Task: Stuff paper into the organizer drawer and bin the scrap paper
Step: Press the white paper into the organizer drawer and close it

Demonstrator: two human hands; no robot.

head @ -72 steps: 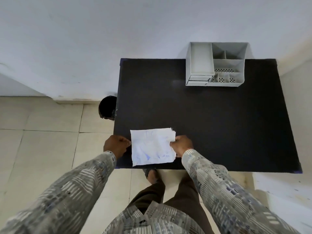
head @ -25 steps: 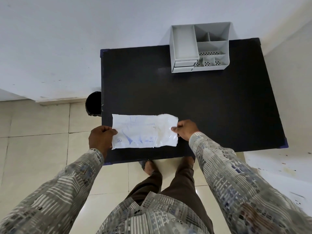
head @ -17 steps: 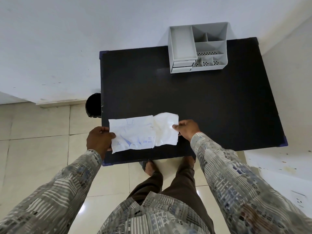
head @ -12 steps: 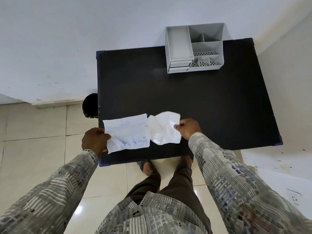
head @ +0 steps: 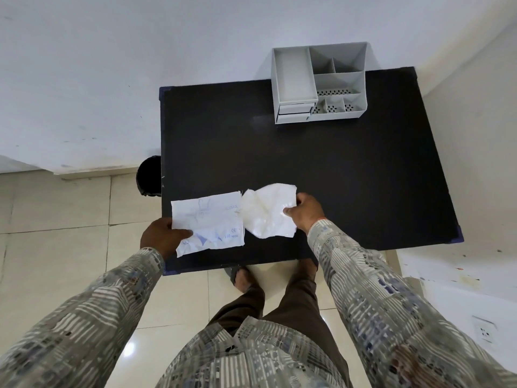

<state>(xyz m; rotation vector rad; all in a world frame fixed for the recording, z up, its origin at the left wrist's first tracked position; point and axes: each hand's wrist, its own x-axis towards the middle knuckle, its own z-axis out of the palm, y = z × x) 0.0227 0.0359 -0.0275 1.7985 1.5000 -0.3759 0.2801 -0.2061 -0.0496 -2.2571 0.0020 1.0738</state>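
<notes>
Two pieces of white paper hang over the near edge of the black table [head: 335,169]. My left hand [head: 162,238] grips the printed piece [head: 208,224] by its left edge. My right hand [head: 306,212] pinches the plain crumpled piece [head: 265,214] at its right side. The two pieces meet at a torn edge in the middle. A grey desk organizer [head: 319,82] stands at the far side of the table against the wall; its two small drawers [head: 295,112] at the front left are closed.
A black round bin [head: 148,175] stands on the tiled floor at the table's left side, partly hidden by the table. White walls run behind and to the right. My feet are under the near table edge.
The single folded sheet was unfolded wide, then tore down the middle. My hands moved apart, each with one piece.
</notes>
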